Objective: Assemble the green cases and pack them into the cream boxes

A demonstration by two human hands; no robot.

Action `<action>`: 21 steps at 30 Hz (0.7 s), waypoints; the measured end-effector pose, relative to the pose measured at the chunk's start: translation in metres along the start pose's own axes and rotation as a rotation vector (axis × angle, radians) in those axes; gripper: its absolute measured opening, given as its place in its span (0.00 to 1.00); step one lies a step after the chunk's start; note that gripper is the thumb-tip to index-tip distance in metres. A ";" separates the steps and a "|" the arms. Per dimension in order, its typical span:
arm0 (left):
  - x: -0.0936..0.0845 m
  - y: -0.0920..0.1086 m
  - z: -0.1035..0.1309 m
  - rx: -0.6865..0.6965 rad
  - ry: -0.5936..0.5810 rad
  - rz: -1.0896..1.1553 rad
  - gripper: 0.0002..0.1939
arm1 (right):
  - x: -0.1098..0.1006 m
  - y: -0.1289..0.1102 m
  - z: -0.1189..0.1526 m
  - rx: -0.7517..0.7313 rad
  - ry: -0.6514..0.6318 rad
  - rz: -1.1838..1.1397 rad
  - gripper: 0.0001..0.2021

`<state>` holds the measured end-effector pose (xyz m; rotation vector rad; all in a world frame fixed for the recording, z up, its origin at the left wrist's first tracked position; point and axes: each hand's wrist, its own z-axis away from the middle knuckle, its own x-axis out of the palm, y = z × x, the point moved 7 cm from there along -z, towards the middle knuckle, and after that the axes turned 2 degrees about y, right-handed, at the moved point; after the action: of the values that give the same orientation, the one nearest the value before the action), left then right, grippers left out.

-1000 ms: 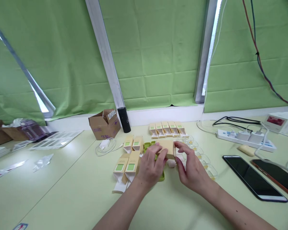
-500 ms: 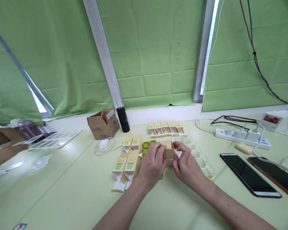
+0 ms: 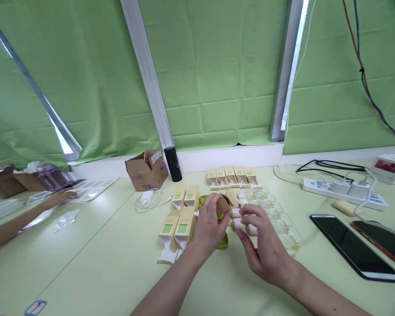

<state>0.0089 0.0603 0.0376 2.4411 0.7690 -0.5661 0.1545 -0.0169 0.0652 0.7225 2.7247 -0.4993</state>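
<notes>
My left hand (image 3: pixel 209 226) grips a small kraft cardboard box (image 3: pixel 223 205), tilted, with part of it behind my fingers. My right hand (image 3: pixel 263 245) has its fingers apart, just over several pale pinkish-white rounded pieces (image 3: pixel 236 213); whether a fingertip touches one I cannot tell. Green trays (image 3: pixel 223 242) lie under and beside my left hand, largely covered by it. To the left are several open cream boxes (image 3: pixel 186 221) with green labels. Clear plastic cups (image 3: pixel 279 215) with yellow spots are grouped right of the pale pieces.
A row of cream boxes (image 3: pixel 230 177) stands at the back. Behind are an open carton (image 3: pixel 148 173) and a black cylinder (image 3: pixel 173 164). At right lie phones (image 3: pixel 355 245) and a power strip (image 3: pixel 342 193). Another person's hand (image 3: pixel 61 196) rests on white sheets (image 3: pixel 92 189) at far left.
My right hand has let go of the cardboard box and moved down and right, fingers spreading. The box is tilted in my left hand. The other person's hand has reached further in.
</notes>
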 end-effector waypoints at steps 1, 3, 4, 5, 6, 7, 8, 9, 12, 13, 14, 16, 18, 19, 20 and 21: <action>-0.001 -0.001 -0.001 -0.012 -0.002 0.010 0.25 | 0.005 -0.004 0.002 -0.024 -0.059 0.016 0.21; -0.003 -0.003 -0.003 -0.038 -0.009 0.029 0.24 | 0.013 -0.006 0.005 -0.048 -0.122 0.056 0.22; -0.003 -0.002 -0.004 -0.047 -0.017 0.038 0.23 | 0.015 -0.005 0.006 -0.050 -0.129 0.071 0.23; -0.003 -0.001 -0.004 -0.051 -0.025 0.046 0.23 | 0.016 -0.003 0.007 -0.047 -0.123 0.078 0.24; -0.003 0.000 -0.004 -0.055 -0.032 0.053 0.23 | 0.017 -0.001 0.008 -0.041 -0.115 0.079 0.24; -0.002 0.001 -0.004 -0.059 -0.035 0.059 0.24 | 0.018 0.001 0.008 -0.036 -0.105 0.075 0.24; -0.002 0.002 -0.003 -0.063 -0.033 0.066 0.24 | 0.018 0.003 0.008 -0.033 -0.094 0.069 0.24; -0.002 0.003 -0.003 -0.064 -0.027 0.072 0.24 | 0.017 0.004 0.008 -0.028 -0.080 0.062 0.24; 0.000 0.005 -0.002 -0.047 -0.015 0.091 0.23 | 0.013 0.009 0.005 0.015 -0.031 0.052 0.22; 0.000 0.006 -0.002 -0.038 -0.016 0.097 0.22 | 0.010 0.012 0.003 0.037 -0.018 0.051 0.21; 0.001 0.006 -0.002 -0.032 -0.019 0.100 0.22 | 0.008 0.015 0.002 0.057 -0.009 0.051 0.21; 0.001 0.007 -0.002 -0.027 -0.022 0.102 0.22 | 0.005 0.020 0.000 0.084 0.002 0.054 0.21; 0.001 0.008 -0.002 -0.036 -0.033 0.103 0.23 | 0.002 0.024 -0.002 0.101 0.013 0.057 0.21; 0.001 0.008 -0.002 -0.045 -0.043 0.104 0.24 | 0.001 0.027 -0.002 0.110 0.017 0.059 0.21; 0.001 0.009 -0.002 -0.054 -0.052 0.103 0.25 | 0.001 0.029 -0.002 0.121 0.021 0.062 0.21; 0.002 0.009 -0.002 -0.061 -0.060 0.101 0.27 | 0.000 0.032 -0.002 0.130 0.025 0.066 0.20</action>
<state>0.0160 0.0558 0.0412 2.3805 0.6257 -0.5665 0.1704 0.0100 0.0589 0.8532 2.7011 -0.6614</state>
